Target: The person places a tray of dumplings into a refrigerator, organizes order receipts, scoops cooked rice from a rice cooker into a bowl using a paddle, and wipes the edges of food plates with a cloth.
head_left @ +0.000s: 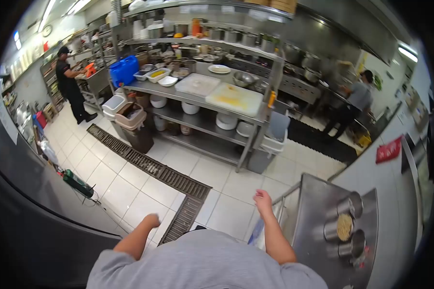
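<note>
Here's the right hand (263, 201), out over the tiled floor (224, 212), just off the left edge of the steel bench (316, 216); its fingers look bent, but I can't tell whether that grip is spread or pressed together. Over to the left hand (152, 220): blurred, low beside the floor grate (181, 219), and I can't tell its grip either.

On the bench, three metal pots line up toward the right edge: a far pot (356, 204) nearest the far right corner, a near pot (345, 249), and between them a middle pot (331, 232) with pale, stringy food (345, 226) inside. Across the floor, a yellow-stained board (234, 98) lies at the long bench's near right corner.
</note>
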`<action>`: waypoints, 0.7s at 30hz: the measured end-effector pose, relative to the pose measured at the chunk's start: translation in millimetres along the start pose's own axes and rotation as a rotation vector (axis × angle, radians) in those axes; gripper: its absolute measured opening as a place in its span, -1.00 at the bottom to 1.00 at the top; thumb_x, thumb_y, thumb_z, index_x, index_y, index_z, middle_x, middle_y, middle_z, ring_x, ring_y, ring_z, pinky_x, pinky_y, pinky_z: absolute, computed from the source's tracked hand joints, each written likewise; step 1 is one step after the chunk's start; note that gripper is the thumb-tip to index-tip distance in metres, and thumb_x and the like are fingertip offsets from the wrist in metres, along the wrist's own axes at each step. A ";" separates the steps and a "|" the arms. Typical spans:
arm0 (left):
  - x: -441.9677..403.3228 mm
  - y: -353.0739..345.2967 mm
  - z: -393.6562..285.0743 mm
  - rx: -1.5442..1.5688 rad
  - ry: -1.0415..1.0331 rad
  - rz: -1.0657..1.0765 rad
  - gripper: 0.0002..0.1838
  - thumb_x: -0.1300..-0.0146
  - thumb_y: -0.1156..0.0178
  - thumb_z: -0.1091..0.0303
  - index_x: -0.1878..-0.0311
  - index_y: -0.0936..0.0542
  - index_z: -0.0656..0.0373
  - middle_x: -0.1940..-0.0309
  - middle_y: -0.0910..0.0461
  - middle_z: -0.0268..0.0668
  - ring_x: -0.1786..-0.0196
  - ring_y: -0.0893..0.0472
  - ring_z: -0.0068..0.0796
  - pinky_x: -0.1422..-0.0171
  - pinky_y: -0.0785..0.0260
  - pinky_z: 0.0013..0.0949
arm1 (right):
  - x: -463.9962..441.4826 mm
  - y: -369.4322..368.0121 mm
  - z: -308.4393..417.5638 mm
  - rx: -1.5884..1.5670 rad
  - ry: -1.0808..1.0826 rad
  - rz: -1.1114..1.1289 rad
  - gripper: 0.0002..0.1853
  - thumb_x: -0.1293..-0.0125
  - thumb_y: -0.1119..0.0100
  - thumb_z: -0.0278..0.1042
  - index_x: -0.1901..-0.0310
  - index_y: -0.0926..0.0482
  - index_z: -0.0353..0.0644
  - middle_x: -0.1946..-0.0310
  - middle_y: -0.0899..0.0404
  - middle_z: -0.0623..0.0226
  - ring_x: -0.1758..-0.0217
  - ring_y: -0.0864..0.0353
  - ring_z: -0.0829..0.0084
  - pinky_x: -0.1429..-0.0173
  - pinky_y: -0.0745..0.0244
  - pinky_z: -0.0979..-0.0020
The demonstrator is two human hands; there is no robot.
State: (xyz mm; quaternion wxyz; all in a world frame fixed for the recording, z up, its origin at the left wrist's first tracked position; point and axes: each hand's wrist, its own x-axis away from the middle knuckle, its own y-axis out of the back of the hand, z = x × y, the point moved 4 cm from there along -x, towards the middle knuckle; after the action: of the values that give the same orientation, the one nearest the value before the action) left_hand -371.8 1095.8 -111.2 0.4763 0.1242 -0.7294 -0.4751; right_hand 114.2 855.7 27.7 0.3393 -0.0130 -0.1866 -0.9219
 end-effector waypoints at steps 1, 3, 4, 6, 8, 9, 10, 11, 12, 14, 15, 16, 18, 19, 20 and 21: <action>-1.5 -30.1 40.4 -0.010 0.048 0.138 -0.58 -0.15 -0.12 0.07 0.14 -0.66 0.23 0.05 -0.60 0.01 -0.03 -0.57 0.00 -0.15 -0.40 -0.10 | -17.7 -38.3 30.5 -0.050 -0.061 0.114 -0.61 -0.17 -0.17 -0.41 -0.07 -0.50 -0.20 0.12 -0.53 0.32 0.14 -0.53 0.47 0.19 -0.51 0.41; 14.0 -58.1 87.8 -0.011 0.036 0.318 -0.48 -0.21 -0.11 -0.06 -0.01 -0.63 0.19 -0.09 -0.55 -0.06 -0.20 -0.47 -0.04 -0.29 -0.28 -0.10 | -50.8 -104.1 73.8 -0.089 -0.118 0.238 -0.61 -0.17 -0.18 -0.41 -0.07 -0.50 -0.22 0.13 -0.54 0.32 0.16 -0.54 0.48 0.20 -0.51 0.41; 7.9 -81.3 115.3 -0.025 -0.075 0.288 -0.52 -0.18 -0.16 0.01 0.00 -0.63 0.18 -0.03 -0.58 -0.03 -0.12 -0.54 -0.06 -0.21 -0.36 -0.13 | -69.6 -137.0 86.0 -0.085 -0.133 0.355 -0.63 -0.17 -0.18 -0.41 -0.05 -0.50 -0.23 0.16 -0.55 0.32 0.17 -0.54 0.49 0.20 -0.52 0.40; 28.2 -39.9 120.5 0.410 0.229 0.115 -0.55 -0.16 -0.20 0.07 -0.01 -0.63 0.19 0.01 -0.60 -0.01 -0.07 -0.57 -0.08 -0.16 -0.40 -0.16 | -118.2 -190.9 113.0 -0.071 -0.142 0.480 -0.64 -0.17 -0.19 -0.41 -0.03 -0.50 -0.24 0.19 -0.56 0.33 0.19 -0.55 0.49 0.21 -0.52 0.40; 16.7 25.1 121.7 1.018 0.632 -0.119 -0.57 -0.08 -0.28 0.24 -0.02 -0.61 0.23 0.13 -0.64 0.01 0.07 -0.64 -0.18 -0.01 -0.48 -0.27 | -196.2 -258.0 148.1 0.035 -0.088 0.580 -0.67 -0.16 -0.20 -0.42 0.01 -0.51 -0.27 0.26 -0.56 0.36 0.23 -0.54 0.51 0.23 -0.51 0.41; -7.0 37.2 128.5 1.026 0.639 -0.119 -0.57 -0.08 -0.28 0.24 -0.02 -0.61 0.23 0.13 -0.64 0.01 0.07 -0.64 -0.18 -0.01 -0.48 -0.27 | -230.1 -280.7 162.3 0.064 -0.051 0.590 -0.68 -0.16 -0.20 -0.43 0.02 -0.51 -0.25 0.29 -0.56 0.38 0.24 -0.54 0.52 0.24 -0.50 0.41; -37.7 52.9 132.1 1.070 0.578 -0.172 -0.57 -0.09 -0.28 0.25 -0.03 -0.60 0.22 0.13 -0.65 0.00 0.07 -0.64 -0.19 -0.01 -0.48 -0.28 | -264.6 -301.4 181.5 0.096 -0.008 0.598 -0.69 -0.15 -0.20 -0.43 0.04 -0.52 -0.23 0.31 -0.56 0.40 0.25 -0.54 0.53 0.25 -0.49 0.41; -70.8 70.7 137.6 1.113 0.515 -0.230 -0.57 -0.10 -0.27 0.25 -0.05 -0.59 0.21 0.14 -0.65 -0.02 0.08 -0.64 -0.20 -0.01 -0.47 -0.28 | -299.8 -323.3 201.7 0.159 0.086 0.556 -0.69 -0.14 -0.22 -0.43 0.05 -0.52 -0.21 0.34 -0.55 0.42 0.28 -0.52 0.53 0.24 -0.47 0.41; -96.8 105.7 133.9 1.133 0.467 -0.288 -0.57 -0.12 -0.27 0.25 -0.06 -0.58 0.20 0.15 -0.65 -0.03 0.10 -0.63 -0.23 0.01 -0.47 -0.28 | -339.5 -345.1 221.1 0.255 0.219 0.532 -0.68 -0.14 -0.22 -0.41 0.03 -0.53 -0.20 0.28 -0.56 0.36 0.22 -0.54 0.45 0.15 -0.48 0.35; -162.7 163.1 135.2 1.140 0.439 -0.345 -0.57 -0.12 -0.27 0.25 -0.07 -0.57 0.20 0.15 -0.65 -0.04 0.09 -0.63 -0.23 0.01 -0.46 -0.28 | -417.6 -395.7 252.7 0.338 0.374 0.511 -0.66 -0.14 -0.22 -0.39 0.02 -0.53 -0.19 0.22 -0.57 0.29 0.16 -0.56 0.36 0.07 -0.49 0.29; -194.0 194.7 138.9 1.134 0.405 -0.385 -0.57 -0.13 -0.27 0.25 -0.07 -0.57 0.20 0.15 -0.65 -0.04 0.09 -0.63 -0.22 0.01 -0.46 -0.28 | -455.4 -419.5 273.3 0.467 0.528 0.412 -0.61 -0.13 -0.24 -0.36 -0.02 -0.51 -0.19 0.09 -0.53 0.20 0.02 -0.51 0.25 -0.06 -0.43 0.22; -228.9 220.2 138.6 1.138 0.369 -0.391 -0.57 -0.13 -0.27 0.24 -0.06 -0.57 0.20 0.14 -0.65 -0.04 0.07 -0.63 -0.23 0.00 -0.46 -0.28 | -491.4 -441.0 292.7 0.595 0.677 0.304 -0.56 -0.13 -0.26 -0.32 -0.07 -0.48 -0.19 -0.05 -0.48 0.11 -0.12 -0.46 0.14 -0.18 -0.37 0.15; -291.9 278.4 131.1 1.164 0.294 -0.345 -0.58 -0.15 -0.26 0.21 -0.06 -0.57 0.20 0.09 -0.64 -0.06 0.04 -0.62 -0.23 -0.05 -0.44 -0.29 | -552.3 -478.7 329.9 0.708 0.694 0.228 -0.50 -0.12 -0.28 -0.29 -0.12 -0.45 -0.19 -0.15 -0.38 0.07 -0.23 -0.35 0.09 -0.26 -0.29 0.11; -322.6 305.4 126.4 1.124 0.240 -0.335 -0.56 -0.17 -0.24 0.18 -0.08 -0.56 0.21 0.09 -0.65 -0.09 0.02 -0.62 -0.22 -0.10 -0.42 -0.30 | -574.4 -491.7 333.4 0.835 0.679 0.157 -0.44 -0.10 -0.29 -0.26 -0.17 -0.41 -0.18 -0.26 -0.28 0.02 -0.34 -0.23 0.03 -0.33 -0.21 0.06; -341.5 342.8 114.9 1.113 0.188 -0.351 -0.54 -0.19 -0.21 0.17 -0.10 -0.54 0.22 0.07 -0.64 -0.10 -0.01 -0.61 -0.19 -0.15 -0.40 -0.30 | -592.9 -503.9 331.6 0.845 0.666 0.174 -0.44 -0.10 -0.29 -0.26 -0.17 -0.41 -0.18 -0.26 -0.28 0.02 -0.34 -0.23 0.03 -0.33 -0.21 0.06; -364.1 376.6 105.7 1.083 0.133 -0.338 -0.54 -0.19 -0.20 0.18 -0.11 -0.54 0.22 0.09 -0.65 -0.12 0.02 -0.62 -0.23 -0.12 -0.41 -0.29 | -611.7 -514.2 329.8 0.912 0.648 0.166 -0.48 -0.12 -0.26 -0.27 -0.13 -0.42 -0.18 -0.22 -0.30 0.05 -0.30 -0.26 0.06 -0.30 -0.23 0.07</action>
State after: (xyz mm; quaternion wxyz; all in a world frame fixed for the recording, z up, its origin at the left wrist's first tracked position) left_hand -167.8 1582.3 -25.7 0.3068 0.4952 -0.8073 -0.0941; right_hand 226.8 1711.7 69.8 0.4220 0.4039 -0.4507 -0.6751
